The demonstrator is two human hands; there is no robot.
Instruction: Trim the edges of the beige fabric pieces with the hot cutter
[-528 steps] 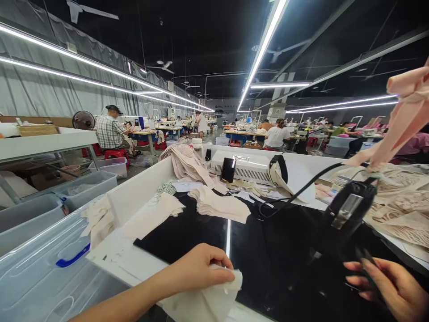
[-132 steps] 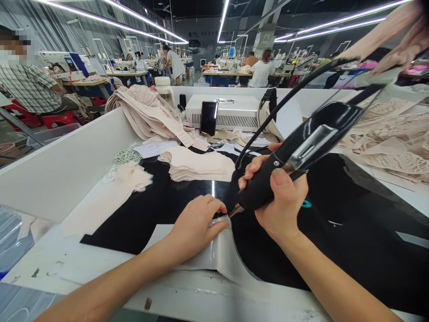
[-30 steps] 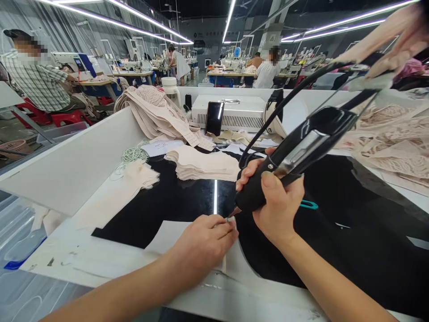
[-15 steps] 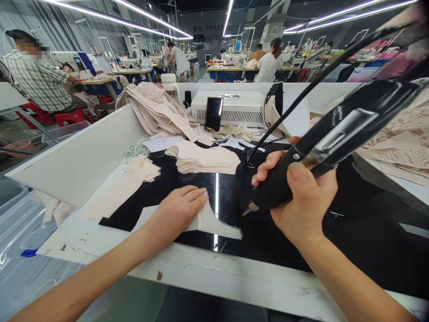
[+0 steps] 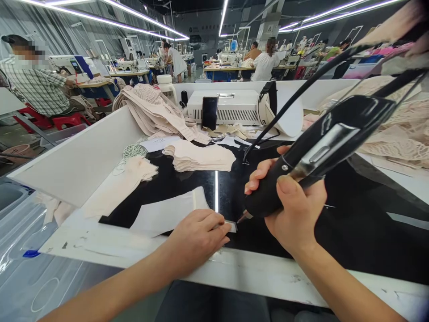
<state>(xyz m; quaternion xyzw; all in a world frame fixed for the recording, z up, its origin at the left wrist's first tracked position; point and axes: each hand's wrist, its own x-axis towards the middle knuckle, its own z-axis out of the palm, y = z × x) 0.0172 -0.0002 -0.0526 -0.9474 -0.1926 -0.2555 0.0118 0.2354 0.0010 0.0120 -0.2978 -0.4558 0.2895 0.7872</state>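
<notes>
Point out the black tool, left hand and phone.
Black tool [image 5: 326, 148], head view: its silver plate.
Left hand [image 5: 197, 235], head view: back of the hand.
Phone [image 5: 209, 113], head view: middle of its dark face.

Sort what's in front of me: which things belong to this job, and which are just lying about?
Seemingly in use:
Black tool, in the right hand
White piece, left hand at its edge
Black surface, beneath

Seemingly lying about:
Phone
White bottle
Green string
</notes>
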